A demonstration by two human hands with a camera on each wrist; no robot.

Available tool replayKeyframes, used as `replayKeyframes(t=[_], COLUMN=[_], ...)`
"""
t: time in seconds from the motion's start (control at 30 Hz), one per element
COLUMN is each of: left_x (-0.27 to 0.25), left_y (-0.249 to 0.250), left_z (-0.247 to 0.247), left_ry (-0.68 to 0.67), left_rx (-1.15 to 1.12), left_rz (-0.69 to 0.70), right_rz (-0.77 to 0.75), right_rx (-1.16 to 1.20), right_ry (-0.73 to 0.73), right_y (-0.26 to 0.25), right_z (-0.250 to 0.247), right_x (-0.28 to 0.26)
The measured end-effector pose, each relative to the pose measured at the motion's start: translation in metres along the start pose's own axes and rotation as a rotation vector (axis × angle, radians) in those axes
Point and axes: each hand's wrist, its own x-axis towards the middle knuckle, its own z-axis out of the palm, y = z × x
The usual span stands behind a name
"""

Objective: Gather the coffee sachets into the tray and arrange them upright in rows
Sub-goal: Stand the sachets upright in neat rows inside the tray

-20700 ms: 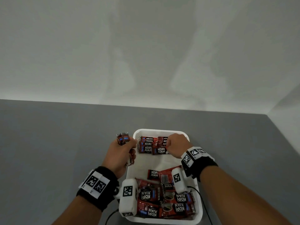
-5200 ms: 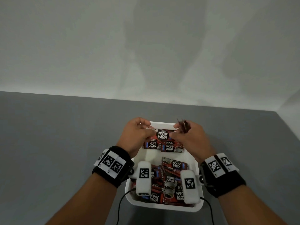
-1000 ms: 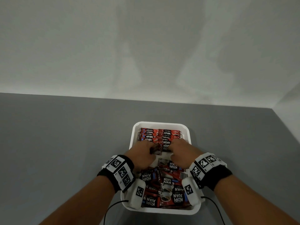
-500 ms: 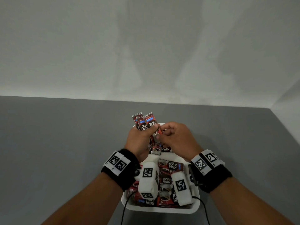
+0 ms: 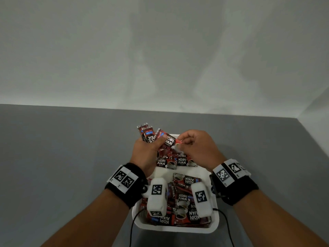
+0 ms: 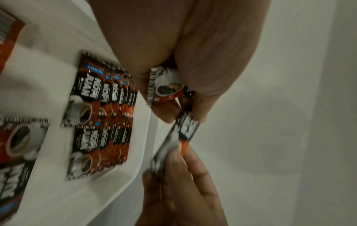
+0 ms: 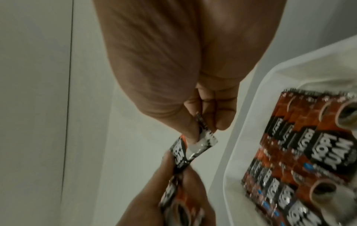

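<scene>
Grey worktop runs back to a pale, plain wall, and a white tray sits on it close to the person. Both hands are raised above the tray's far end. The left hand is curled round a small bunch of coffee sachets, red and black packets whose tops fan out above the fingers. The right hand pinches the end of one sachet between thumb and fingertips; that sachet lies tilted between the two hands, and its other end is against the left hand's bunch. In the left wrist view the same sachet stretches from the left fingers down to the right hand's fingertips.

Inside the tray, at the far end, two rows of sachets stand on edge side by side, packed face to face; the left wrist view shows these rows near the tray's far wall. The near half of the tray holds a loose pile of sachets lying flat at mixed angles, some upside down, with a bare strip of white floor between pile and rows.

Each forearm carries a black wristband with square black-and-white markers, and a white camera block with a cable hangs under each wrist over the pile.
</scene>
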Motion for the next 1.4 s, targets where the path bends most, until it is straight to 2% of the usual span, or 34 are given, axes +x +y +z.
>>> replayKeyframes(t=[0.17,0.27,0.33,0.43,0.5,0.7,0.77,0.83,0.93,1.0,1.17,1.4], left_x=[0.001,0.006,0.009,0.009,0.006,0.005,0.008,0.009,0.009,0.008,0.007,0.007], left_y=[-0.009,-0.014,-0.016,-0.02,-0.021,-0.026,-0.028,-0.03,-0.032,-0.034,-0.038,-0.037], left_z=[-0.011,-0.02,-0.027,-0.029,-0.026,-0.021,-0.022,-0.024,-0.025,-0.025,-0.025,-0.025], left_ry=[-0.046,0.011,0.04,-0.03,-0.068,-0.24,-0.288,-0.324,-0.398,-0.442,-0.472,-0.502], left_rx=[0.166,0.285,0.322,0.479,0.6,0.991,1.104,1.191,1.202,1.199,1.224,1.275], left_rz=[0.016,0.03,-0.017,-0.08,-0.079,0.022,0.052,0.059,0.05,0.044,0.03,0.023], right_rz=[-0.067,-0.045,-0.03,0.011,0.01,0.009,-0.004,-0.038,-0.076,-0.095,-0.093,-0.026], right_rx=[-0.225,-0.396,-0.563,-0.684,-0.749,-0.796,-0.724,-0.649,-0.626,-0.662,-0.896,-0.918], right_ry=[-0.098,-0.158,-0.24,-0.356,-0.376,-0.349,-0.335,-0.395,-0.591,-0.643,-0.666,-0.66], right_y=[0.0,0.011,0.024,0.038,0.042,0.047,0.046,0.045,0.05,0.056,0.056,0.057], right_z=[-0.005,-0.003,0.001,0.014,0.02,0.023,0.018,0.012,0.01,0.012,0.016,0.019], right_x=[0.006,0.014,0.017,0.019,0.022,0.024,0.021,0.011,-0.005,-0.01,-0.012,-0.01])
